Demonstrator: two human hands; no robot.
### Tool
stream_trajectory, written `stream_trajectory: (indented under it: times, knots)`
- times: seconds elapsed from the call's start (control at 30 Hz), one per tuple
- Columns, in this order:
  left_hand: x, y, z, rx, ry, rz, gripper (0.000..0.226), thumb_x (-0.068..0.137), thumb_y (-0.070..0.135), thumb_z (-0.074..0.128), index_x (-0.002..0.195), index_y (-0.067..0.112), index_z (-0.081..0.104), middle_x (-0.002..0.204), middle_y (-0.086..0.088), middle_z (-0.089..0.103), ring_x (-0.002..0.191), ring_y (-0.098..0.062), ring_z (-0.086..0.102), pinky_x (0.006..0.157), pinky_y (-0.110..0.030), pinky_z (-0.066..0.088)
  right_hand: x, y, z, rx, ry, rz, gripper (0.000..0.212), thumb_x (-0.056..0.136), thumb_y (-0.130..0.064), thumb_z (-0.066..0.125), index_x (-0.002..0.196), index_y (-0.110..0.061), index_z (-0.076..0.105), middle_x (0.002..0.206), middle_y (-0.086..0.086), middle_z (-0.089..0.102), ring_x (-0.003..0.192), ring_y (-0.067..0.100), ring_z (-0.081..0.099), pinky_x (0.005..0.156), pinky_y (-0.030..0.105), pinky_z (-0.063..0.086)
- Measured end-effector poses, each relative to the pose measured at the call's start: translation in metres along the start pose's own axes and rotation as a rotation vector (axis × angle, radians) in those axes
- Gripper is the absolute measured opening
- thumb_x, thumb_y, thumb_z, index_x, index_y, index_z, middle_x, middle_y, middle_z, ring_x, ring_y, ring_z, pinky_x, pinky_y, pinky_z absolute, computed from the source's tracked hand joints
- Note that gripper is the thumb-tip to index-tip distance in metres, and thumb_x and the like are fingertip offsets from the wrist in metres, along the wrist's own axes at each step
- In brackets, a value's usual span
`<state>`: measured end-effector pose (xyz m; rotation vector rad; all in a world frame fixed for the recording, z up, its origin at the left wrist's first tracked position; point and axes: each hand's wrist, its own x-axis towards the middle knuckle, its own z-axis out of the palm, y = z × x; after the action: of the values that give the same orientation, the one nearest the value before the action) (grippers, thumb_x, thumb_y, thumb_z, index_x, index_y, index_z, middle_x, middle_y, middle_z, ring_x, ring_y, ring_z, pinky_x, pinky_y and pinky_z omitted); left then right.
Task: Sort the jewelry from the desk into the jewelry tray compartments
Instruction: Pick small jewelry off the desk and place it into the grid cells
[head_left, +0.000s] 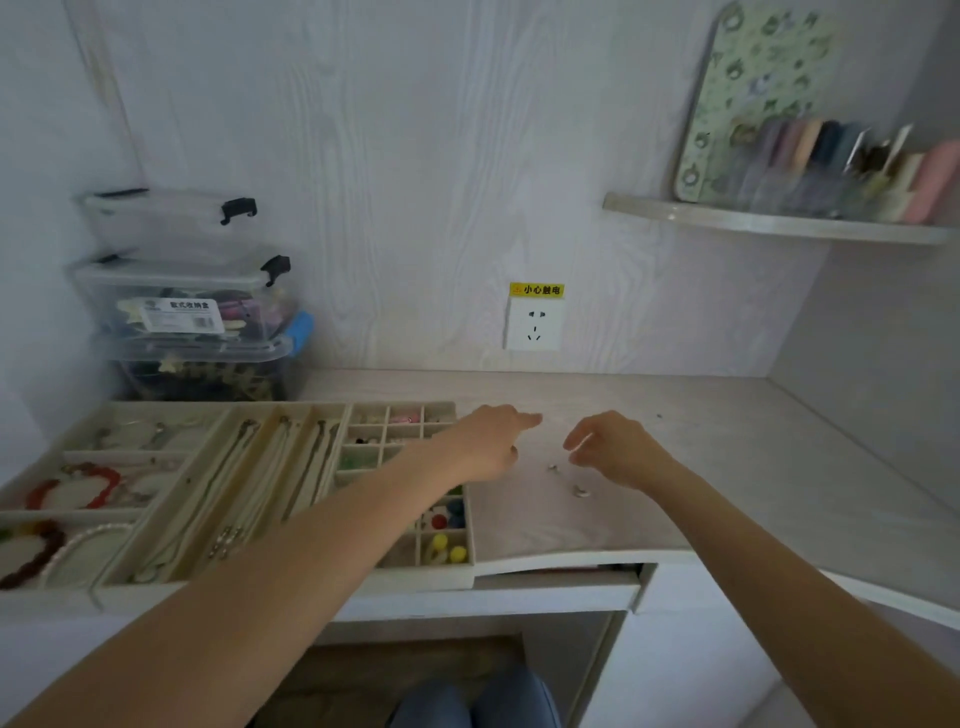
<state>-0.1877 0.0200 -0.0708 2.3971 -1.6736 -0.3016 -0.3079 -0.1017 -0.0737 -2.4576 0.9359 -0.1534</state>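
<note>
Heads up: those two tiny silver pieces (553, 468) (582, 491) on the tabletop (727, 447), at about 3 o'clock from the jewelry tray (457, 577), could easily skitter off the front edge if you fumble the pinch. Your right hand (610, 449) hovers over them, fingers loosely curled and apart, holding nothing. Your left hand (493, 441) is empty too, index finger pointing out, others curled in.

Two hands over desk: left hand (491, 441), right hand (613, 449). Two small silver jewelry pieces loose on desk: one (552, 468), another (582, 491). One jewelry tray (291, 582). Three stacked clear storage boxes (192, 296). One wall socket (534, 326). One shelf (769, 224).
</note>
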Motion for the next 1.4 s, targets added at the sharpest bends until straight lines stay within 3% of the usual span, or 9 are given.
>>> stream_trajectory:
  times: [0.07,0.27,0.4,0.57,0.77,1.03,1.1,1.23,1.4]
  knots:
    - [0.009,0.010,0.007,0.030,-0.056,-0.008,0.054,0.099,0.008,0.035,0.149,0.020,0.019,0.154,-0.010,0.024,0.139,-0.027,0.028,0.111,-0.033,0.025,-0.004,0.007,-0.002,-0.027,-0.040,0.031,0.023,0.081,-0.020,0.072,0.101,-0.010,0.068,0.109,0.006,0.061,0.101,0.024,0.063,0.064,0.020,0.044]
    - [0.024,0.027,0.015,0.048,-0.069,-0.021,0.042,0.102,0.015,0.035,0.143,0.009,0.037,0.144,-0.014,0.036,0.132,-0.027,0.036,0.105,-0.028,0.028,-0.001,0.003,-0.002,-0.237,-0.155,0.127,0.049,0.079,-0.031,0.073,0.117,-0.003,0.061,0.124,0.010,0.056,0.113,0.024,0.057,0.096,0.032,0.047]
    - [0.027,0.034,0.016,0.037,-0.113,-0.041,0.038,0.102,0.014,0.031,0.135,0.007,0.049,0.132,-0.014,0.048,0.119,-0.026,0.043,0.094,-0.026,0.033,0.008,0.005,-0.001,-0.189,-0.195,0.179,0.044,0.078,-0.024,0.075,0.114,-0.002,0.062,0.113,0.014,0.066,0.105,0.024,0.063,0.094,0.034,0.051]
    - [0.033,0.034,0.026,0.113,-0.041,-0.024,0.026,0.093,0.017,0.055,0.113,0.002,0.063,0.119,-0.014,0.055,0.104,-0.029,0.057,0.091,-0.037,0.047,0.014,0.003,0.003,-0.126,-0.214,0.234,0.016,0.082,-0.019,0.072,0.090,-0.006,0.066,0.104,0.011,0.071,0.087,0.017,0.068,0.078,0.026,0.055]
    - [0.040,0.040,0.032,0.033,0.053,-0.076,0.016,0.085,0.007,0.063,0.099,0.003,0.066,0.101,-0.014,0.066,0.093,-0.030,0.064,0.083,-0.039,0.053,0.015,0.005,0.006,0.002,-0.183,0.211,0.029,0.081,-0.010,0.072,0.106,0.002,0.067,0.103,0.017,0.070,0.098,0.024,0.068,0.091,0.035,0.053]
    - [0.045,0.034,0.034,-0.105,-0.022,-0.139,0.026,0.084,0.006,0.066,0.109,-0.003,0.063,0.111,-0.018,0.065,0.102,-0.028,0.062,0.091,-0.035,0.051,0.013,-0.001,0.009,-0.022,-0.201,0.181,0.029,0.084,-0.012,0.067,0.111,-0.001,0.066,0.105,0.013,0.069,0.101,0.020,0.066,0.095,0.030,0.050]
    - [0.041,0.032,0.033,-0.120,-0.023,-0.130,0.026,0.086,0.007,0.065,0.110,-0.002,0.064,0.112,-0.017,0.066,0.103,-0.027,0.062,0.089,-0.030,0.050,0.011,-0.002,0.008,-0.045,-0.208,0.162,0.025,0.086,-0.010,0.064,0.109,-0.002,0.067,0.107,0.013,0.069,0.099,0.020,0.065,0.090,0.028,0.051]
    - [0.020,0.020,0.011,-0.194,0.053,-0.096,0.021,0.089,0.007,0.059,0.109,0.002,0.063,0.112,-0.012,0.064,0.102,-0.022,0.061,0.080,-0.022,0.046,0.010,0.000,0.011,0.067,-0.150,0.052,0.009,0.085,-0.003,0.061,0.083,-0.012,0.064,0.084,0.006,0.063,0.075,0.018,0.062,0.060,0.018,0.047]
    - [-0.004,-0.030,-0.021,-0.317,0.129,-0.097,0.013,0.086,0.010,0.062,0.094,0.019,0.058,0.081,0.007,0.059,0.071,-0.002,0.056,0.060,-0.013,0.042,0.019,-0.020,0.011,0.246,-0.106,-0.103,0.005,0.081,-0.008,0.069,0.084,-0.012,0.066,0.071,0.002,0.067,0.055,0.004,0.059,0.043,0.009,0.039]
